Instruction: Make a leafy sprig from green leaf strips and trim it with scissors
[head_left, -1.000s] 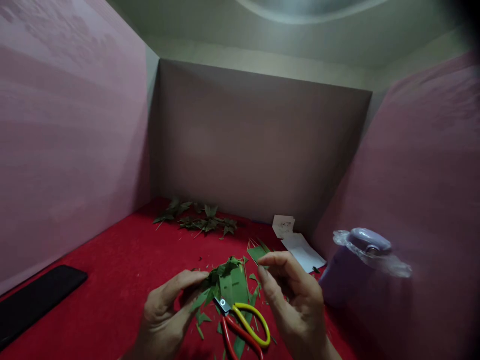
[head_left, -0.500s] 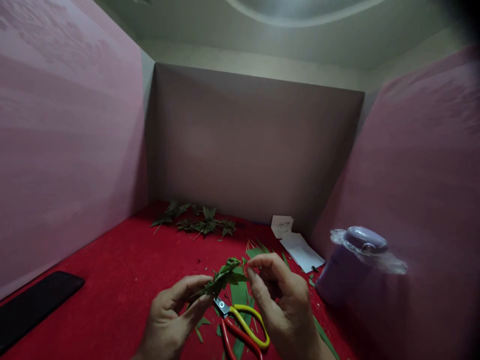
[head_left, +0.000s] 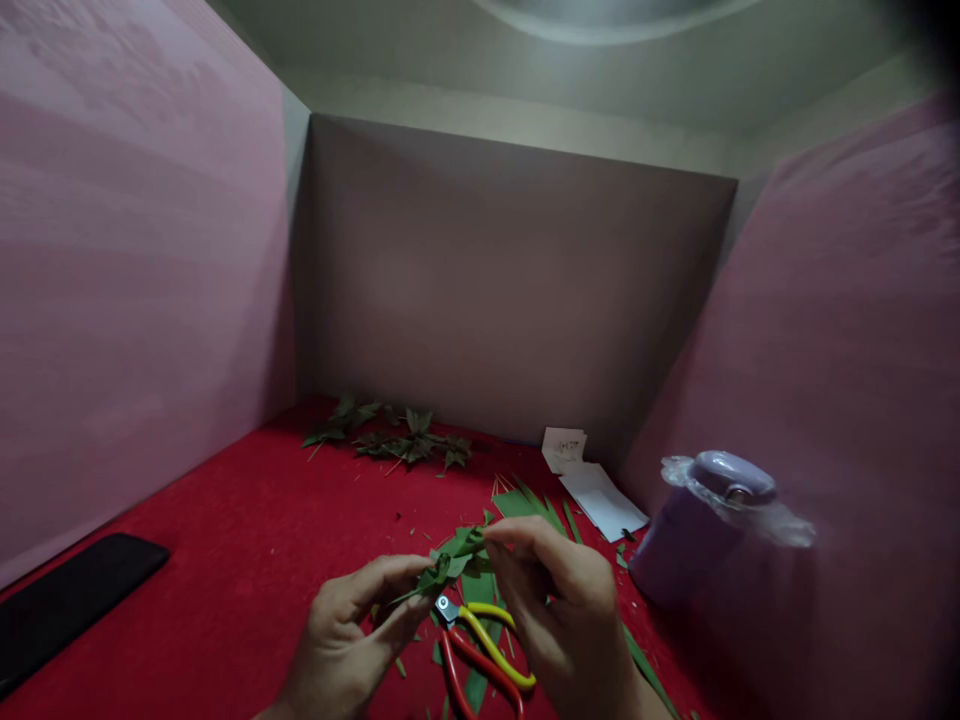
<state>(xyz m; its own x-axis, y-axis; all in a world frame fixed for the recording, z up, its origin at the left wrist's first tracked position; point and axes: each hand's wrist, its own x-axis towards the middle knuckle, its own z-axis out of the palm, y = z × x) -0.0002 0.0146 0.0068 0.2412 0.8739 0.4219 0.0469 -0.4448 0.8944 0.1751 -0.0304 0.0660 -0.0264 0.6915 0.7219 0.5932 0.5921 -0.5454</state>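
Between thumb and fingers, my left hand [head_left: 352,625] grips a small bundle of folded green leaves [head_left: 454,556] by its stem end. The thumb and forefinger of my right hand [head_left: 562,590] pinch the leaf tip at the bundle's right end. Below the bundle lies a pair of scissors [head_left: 484,655] with one red and one yellow handle; its blades are mostly hidden under the leaves and my left fingers. Long green leaf strips [head_left: 478,590] spread under the scissors and beyond my right hand.
Leafy sprigs [head_left: 409,440] lie at the back of the red cloth [head_left: 247,520]. White papers [head_left: 604,500] rest at the back right, near a purple bin [head_left: 690,540] with a plastic liner. A black phone-like slab [head_left: 82,605] is at the left. Pink panels flank both sides.
My right hand has moved left and its fingertips now pinch the bundle's leaf tip. The leaf bundle has turned and sits slightly lower.
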